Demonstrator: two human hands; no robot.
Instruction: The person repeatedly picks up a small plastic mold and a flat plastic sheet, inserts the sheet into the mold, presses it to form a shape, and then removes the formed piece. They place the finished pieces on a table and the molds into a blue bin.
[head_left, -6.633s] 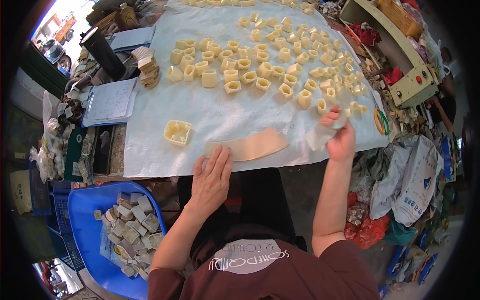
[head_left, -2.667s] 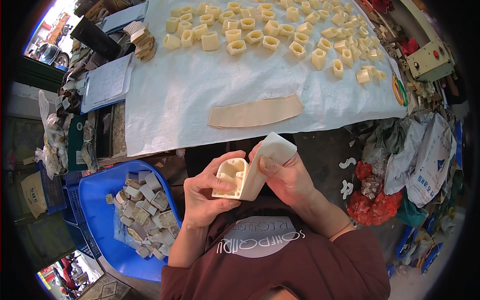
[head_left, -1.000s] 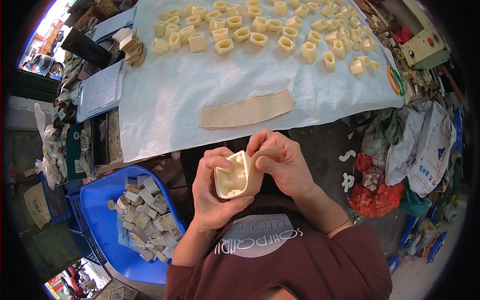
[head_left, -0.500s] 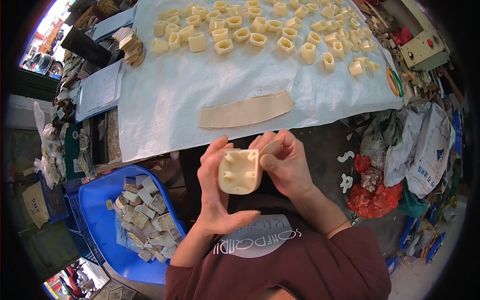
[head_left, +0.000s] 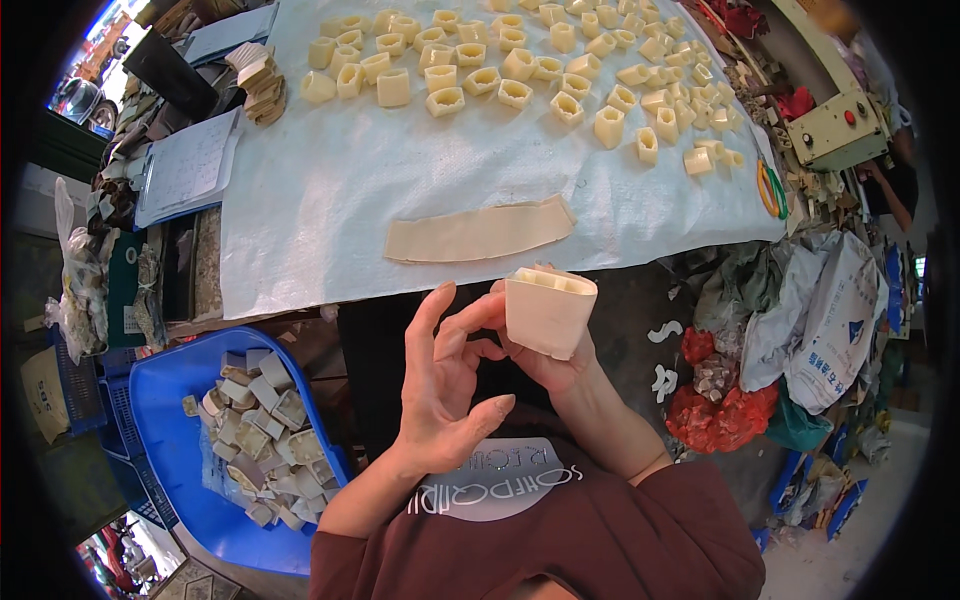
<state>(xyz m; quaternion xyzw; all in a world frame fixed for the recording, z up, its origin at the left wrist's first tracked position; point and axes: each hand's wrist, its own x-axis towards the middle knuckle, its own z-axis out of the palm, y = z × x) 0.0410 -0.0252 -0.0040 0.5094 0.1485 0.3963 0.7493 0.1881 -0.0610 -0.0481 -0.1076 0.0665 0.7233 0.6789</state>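
Note:
A cream hollow block [head_left: 575, 284] stands tilted in my right hand [head_left: 556, 372], which grips it from below and behind. A pale beige strip [head_left: 545, 318] lies against its outer side and curves round its right end. Some of my right fingers are hidden behind the block. My left hand [head_left: 440, 400] is just left of it, thumb and fingers spread, with one fingertip close to the block's left edge; whether it touches, I cannot tell. Ahead on the white sheet [head_left: 310, 200] lies another, longer beige strip [head_left: 480, 230].
Several cream hollow blocks [head_left: 440, 78] stand across the far sheet. Scissors [head_left: 772, 190] with green and orange handles lie at its right edge. A blue tub [head_left: 165, 400] of covered blocks [head_left: 265, 430] stands at lower left; a clipboard [head_left: 185, 170] lies above it. Bags [head_left: 820, 320] lie at right.
The block has turned from its open, posted face to its covered side and moved right in my right hand. My left hand has come away from it. The whole view has shifted slightly left.

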